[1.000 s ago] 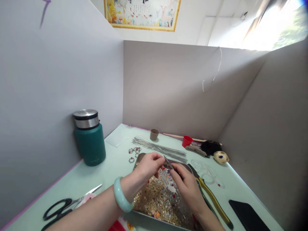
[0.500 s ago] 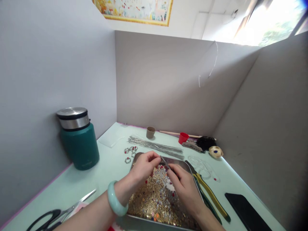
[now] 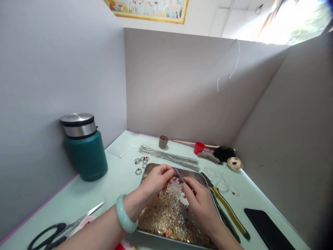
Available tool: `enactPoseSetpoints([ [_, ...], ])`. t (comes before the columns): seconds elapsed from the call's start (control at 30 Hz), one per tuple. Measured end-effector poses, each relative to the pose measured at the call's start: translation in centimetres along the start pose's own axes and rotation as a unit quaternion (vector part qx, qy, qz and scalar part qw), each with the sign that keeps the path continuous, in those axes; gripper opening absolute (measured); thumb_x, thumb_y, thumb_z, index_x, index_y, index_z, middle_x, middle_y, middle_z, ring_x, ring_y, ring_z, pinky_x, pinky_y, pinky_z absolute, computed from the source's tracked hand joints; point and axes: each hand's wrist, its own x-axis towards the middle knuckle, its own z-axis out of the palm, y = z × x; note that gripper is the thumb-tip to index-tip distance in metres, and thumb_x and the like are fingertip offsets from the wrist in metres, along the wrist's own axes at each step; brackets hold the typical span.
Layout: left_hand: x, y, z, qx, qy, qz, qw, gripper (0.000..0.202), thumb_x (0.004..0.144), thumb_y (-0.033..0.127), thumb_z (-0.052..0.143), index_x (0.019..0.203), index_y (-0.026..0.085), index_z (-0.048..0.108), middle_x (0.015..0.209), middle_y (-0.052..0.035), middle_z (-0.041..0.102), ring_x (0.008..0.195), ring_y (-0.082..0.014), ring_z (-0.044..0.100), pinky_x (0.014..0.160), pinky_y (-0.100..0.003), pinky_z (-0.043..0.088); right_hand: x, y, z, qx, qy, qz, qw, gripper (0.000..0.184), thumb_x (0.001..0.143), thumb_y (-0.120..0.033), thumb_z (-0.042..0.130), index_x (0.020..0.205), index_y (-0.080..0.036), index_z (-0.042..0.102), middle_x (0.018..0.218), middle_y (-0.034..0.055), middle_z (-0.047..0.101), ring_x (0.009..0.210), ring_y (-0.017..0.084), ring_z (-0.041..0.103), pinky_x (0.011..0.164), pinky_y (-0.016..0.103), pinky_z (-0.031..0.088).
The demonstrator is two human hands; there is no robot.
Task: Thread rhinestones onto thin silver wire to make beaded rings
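Both hands work over a metal tray (image 3: pixel 153 233) filled with small gold, silver and red beads. My left hand (image 3: pixel 156 180), with a pale green bangle (image 3: pixel 124 218) on the wrist, pinches one end of a thin silver wire (image 3: pixel 179 174). My right hand (image 3: pixel 199 201) pinches the wire's other end just above the beads. A bundle of straight silver wires (image 3: pixel 169 158) lies behind the tray. A few finished bead rings (image 3: pixel 141 163) lie to the tray's left.
A teal flask (image 3: pixel 84 147) stands at the left wall. Black-handled scissors (image 3: pixel 59 229) lie front left. Yellow and green pliers (image 3: pixel 226 211) and a black phone (image 3: pixel 267 231) lie right. A brown cup (image 3: pixel 163 141), red cup (image 3: pixel 199 148) and ornament (image 3: pixel 234 163) sit at the back.
The view has shifted slightly; both hands stay over the tray, still pinching the wire, with only small finger movements.
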Motion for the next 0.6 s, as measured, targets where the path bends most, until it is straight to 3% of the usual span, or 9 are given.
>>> enactPoseSetpoints([
  [0.17, -0.16, -0.02, -0.03, 0.007, -0.011, -0.01, 1.0, 0.021, 0.079, 0.037, 0.055, 0.076, 0.017, 0.051, 0.057, 0.0052, 0.039, 0.045, -0.0066, 0.031, 0.041, -0.021, 0.024, 0.12, -0.01, -0.34, 0.008, 0.011, 0.005, 1.0, 0.019, 0.089, -0.026, 0.042, 0.09, -0.018, 0.059, 0.088, 0.0043, 0.065, 0.076, 0.018, 0.059, 0.067, 0.025, 0.043],
  [0.3, -0.35, 0.03, -0.25, -0.052, -0.039, 0.004, 0.998, 0.019, 0.081, 0.036, 0.053, 0.08, 0.017, 0.053, 0.056, 0.0055, 0.039, 0.043, -0.006, 0.028, 0.041, -0.021, 0.023, 0.12, -0.05, -0.48, 0.022, 0.013, 0.004, 1.0, 0.019, 0.09, -0.027, 0.042, 0.093, -0.018, 0.059, 0.091, 0.0045, 0.064, 0.081, 0.018, 0.059, 0.072, 0.025, 0.043],
  [0.6, -0.14, -0.28, -0.47, -0.126, -0.096, 0.03, 0.987, 0.023, 0.087, 0.035, 0.045, 0.079, 0.016, 0.054, 0.059, 0.0042, 0.042, 0.042, -0.0046, 0.024, 0.044, -0.021, 0.03, -0.17, 0.09, -0.44, 0.03, 0.005, -0.022, 0.999, 0.019, 0.09, -0.024, 0.042, 0.098, -0.018, 0.058, 0.091, 0.0061, 0.062, 0.081, 0.018, 0.058, 0.07, 0.026, 0.046],
])
